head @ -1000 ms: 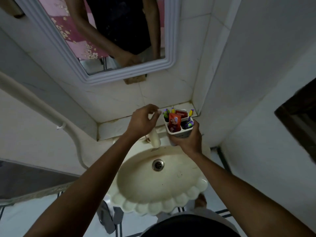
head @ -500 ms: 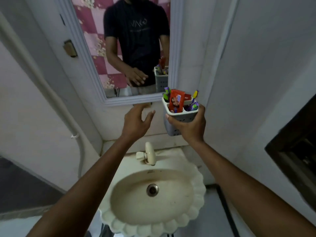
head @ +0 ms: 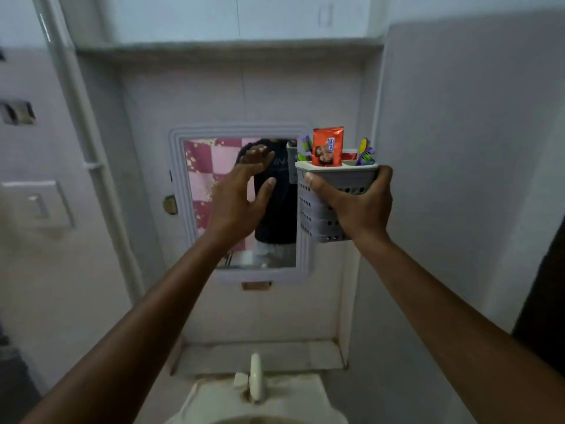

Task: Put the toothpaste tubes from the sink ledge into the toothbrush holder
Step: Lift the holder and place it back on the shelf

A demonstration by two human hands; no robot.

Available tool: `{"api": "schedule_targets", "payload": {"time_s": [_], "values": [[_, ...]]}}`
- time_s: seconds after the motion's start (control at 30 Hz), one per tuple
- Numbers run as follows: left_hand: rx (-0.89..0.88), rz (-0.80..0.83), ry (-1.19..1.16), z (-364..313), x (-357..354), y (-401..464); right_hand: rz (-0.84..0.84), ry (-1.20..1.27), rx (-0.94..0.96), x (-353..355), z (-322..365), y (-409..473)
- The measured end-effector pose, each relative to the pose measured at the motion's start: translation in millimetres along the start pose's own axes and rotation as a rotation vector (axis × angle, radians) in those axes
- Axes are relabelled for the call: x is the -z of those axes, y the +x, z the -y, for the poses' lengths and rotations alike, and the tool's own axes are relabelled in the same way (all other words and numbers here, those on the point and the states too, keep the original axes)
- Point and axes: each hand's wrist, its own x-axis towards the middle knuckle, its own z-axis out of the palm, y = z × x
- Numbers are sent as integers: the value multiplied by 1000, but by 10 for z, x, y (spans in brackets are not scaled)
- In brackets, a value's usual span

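Note:
My right hand (head: pixel 356 203) grips a grey perforated toothbrush holder (head: pixel 318 215) and holds it up at mirror height, to the right of the mirror. A red-orange toothpaste tube (head: pixel 327 146) stands upright in the holder, and a second red one (head: pixel 349 156) shows just above the rim behind it. Coloured toothbrushes (head: pixel 363 154) stick out beside them. My left hand (head: pixel 241 194) hovers empty, fingers spread, just left of the holder. The sink ledge (head: pixel 260 356) lies far below.
A white-framed mirror (head: pixel 238 203) hangs on the tiled wall behind my hands. Below are the cream tap (head: pixel 255 377) and the basin rim (head: pixel 214 402). A white pipe (head: pixel 88 166) runs down the left wall. The right wall stands close.
My right hand has lifted the holder from the sink ledge up to mirror height. My left hand rose with it and opened. The camera tilted up.

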Motion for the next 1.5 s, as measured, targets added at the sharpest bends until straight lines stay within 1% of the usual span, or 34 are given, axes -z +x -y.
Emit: {"api": "schedule_targets", "payload": {"time_s": [0.23,0.4,0.57,0.8,0.93,1.03,1.17,1.27,1.37,1.43,1.5], "values": [[-90,-106,38,-424,326,914,-59,23,98,106,822,596],[-164,-257,-13,-653,500,1520,-109,93,140,134,1413,1034],[-205,-313,33,-731,603,2031,-145,123,186,86,1952,1425],[-202,-330,81,-599,621,2626,-188,74,233,-115,2554,1993],[-177,-297,130,-455,543,2805,-217,18,233,-340,2570,2258],[-158,-242,210,-313,470,2876,-226,-26,222,-506,2403,2403],[-128,-183,294,-182,337,2912,-168,-22,161,-654,2124,2549],[-99,-209,345,-177,254,2938,-131,-33,162,-727,2029,2622],[-76,-251,378,-201,199,2933,-149,-152,248,-827,1907,2648],[-76,-272,384,-195,168,2916,-139,-277,325,-881,1772,2633],[-80,-281,382,-196,156,2902,-114,-405,353,-877,1647,2598]]}}
